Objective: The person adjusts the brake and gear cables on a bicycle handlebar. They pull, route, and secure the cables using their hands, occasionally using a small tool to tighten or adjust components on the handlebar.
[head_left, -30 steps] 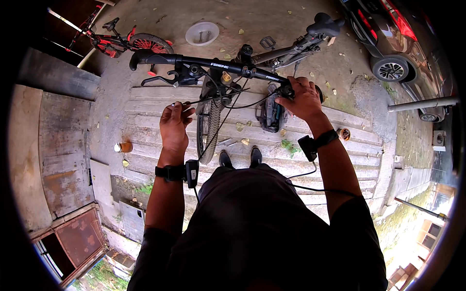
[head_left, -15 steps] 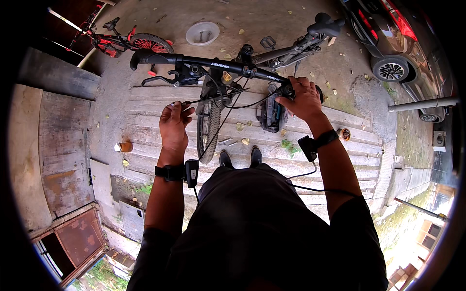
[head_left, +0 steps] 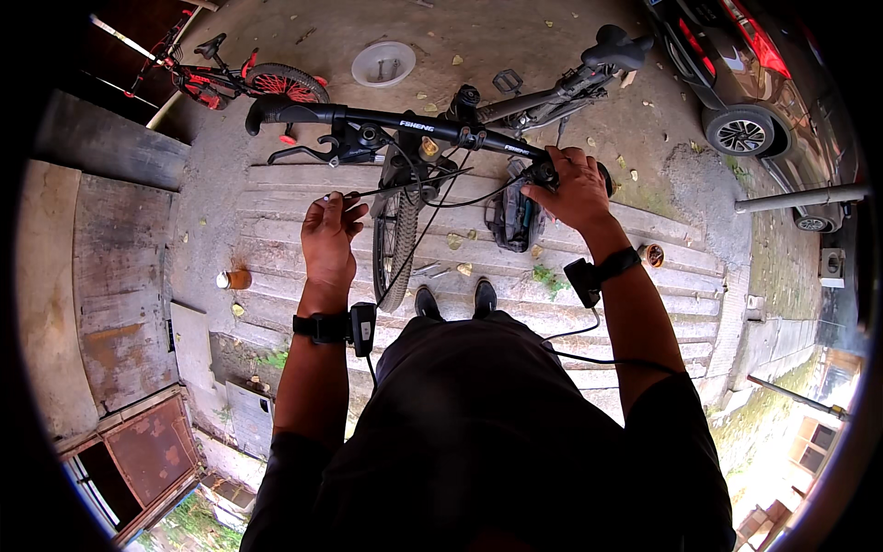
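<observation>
A black bicycle handlebar (head_left: pixel 414 122) spans the view ahead of me, above a knobby front wheel (head_left: pixel 397 241). My left hand (head_left: pixel 329 237) pinches the end of a thin black cable (head_left: pixel 391 189) left of the wheel. That cable runs right in a curve toward the bar's right end. On that end rests my right hand (head_left: pixel 578 189), its fingers over the bar and its thumb beside a black control (head_left: pixel 541 172); part of the grip is hidden under it. A brake lever (head_left: pixel 308 152) sticks out below the bar's left side.
On the slatted ground lies a dark tool bag (head_left: pixel 515 216). A white basin (head_left: pixel 384 64) stands beyond the bike, near a red-and-black bicycle (head_left: pixel 248 83). A parked car (head_left: pixel 763 101) is at the far right. Two small containers, a jar (head_left: pixel 234 279) and a can (head_left: pixel 652 255), stand on either side.
</observation>
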Demonstrator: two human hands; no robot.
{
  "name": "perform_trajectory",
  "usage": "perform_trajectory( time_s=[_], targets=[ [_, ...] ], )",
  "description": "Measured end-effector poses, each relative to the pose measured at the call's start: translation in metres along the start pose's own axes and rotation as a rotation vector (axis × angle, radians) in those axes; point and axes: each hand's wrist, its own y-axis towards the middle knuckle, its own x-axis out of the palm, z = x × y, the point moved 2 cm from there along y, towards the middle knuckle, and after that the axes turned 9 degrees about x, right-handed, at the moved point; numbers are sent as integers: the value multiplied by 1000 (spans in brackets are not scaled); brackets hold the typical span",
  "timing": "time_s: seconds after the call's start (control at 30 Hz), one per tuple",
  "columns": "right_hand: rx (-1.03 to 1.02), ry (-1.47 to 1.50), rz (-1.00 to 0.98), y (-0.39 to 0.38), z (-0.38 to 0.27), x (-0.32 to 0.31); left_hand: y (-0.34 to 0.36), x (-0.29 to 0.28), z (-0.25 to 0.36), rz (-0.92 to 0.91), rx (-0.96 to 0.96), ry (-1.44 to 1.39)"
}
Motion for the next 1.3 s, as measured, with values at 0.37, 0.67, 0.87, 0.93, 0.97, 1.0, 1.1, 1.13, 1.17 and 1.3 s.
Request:
perform_trajectory(
  time_s=[0.37,0.67,0.87,0.93,0.97,1.0,1.1,1.13,1.17,1.3],
  targets=[
    [2,10,45,-1,0,3,1,-1,-2,-1,-3,0],
    [3,17,58,-1,1,4,0,0,-1,3,-3,6],
    [14,14,46,-2,-1,3,-1,-1,-1,1,-7,4],
    [12,25,33,-2,-3,-1,-1,-1,-1,-6,-8,11],
    [16,30,34,-3,-4,-1,-1,-1,-1,-6,-10,11],
    [20,35,35,-3,-4,-2,-1,-1,-1,-6,-13,11],
    [1,42,65,-4,-4,-1,0,-1,-2,-6,-16,11],
    [-10,43,79,-4,-4,-1,0,-2,-3,-7,-13,10],
    [-18,42,84,-4,-4,0,0,-2,-3,-10,-11,8],
    [-20,37,52,-5,-6,-4,-2,5,-4,-34,4,13]
  ],
)
